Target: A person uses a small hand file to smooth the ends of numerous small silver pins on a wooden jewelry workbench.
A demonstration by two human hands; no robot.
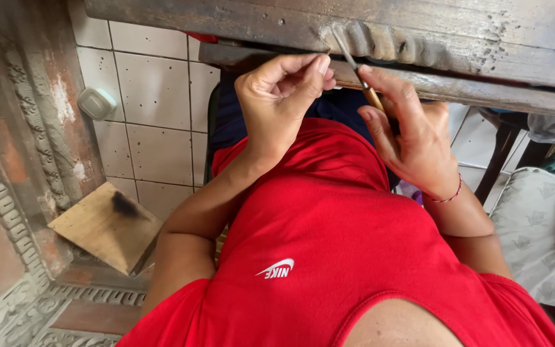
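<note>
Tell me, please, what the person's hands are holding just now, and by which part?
The right hand holds a thin carving tool by its wooden handle, tip at the carved wooden beam. The left hand steadies the metal shaft with its fingertips.

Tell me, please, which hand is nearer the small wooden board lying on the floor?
Left. The left hand is above the board; the right hand is farther away, holding the chisel.

A single head-worn camera looks steeply down, close over the person's chest and raised hands.
</note>
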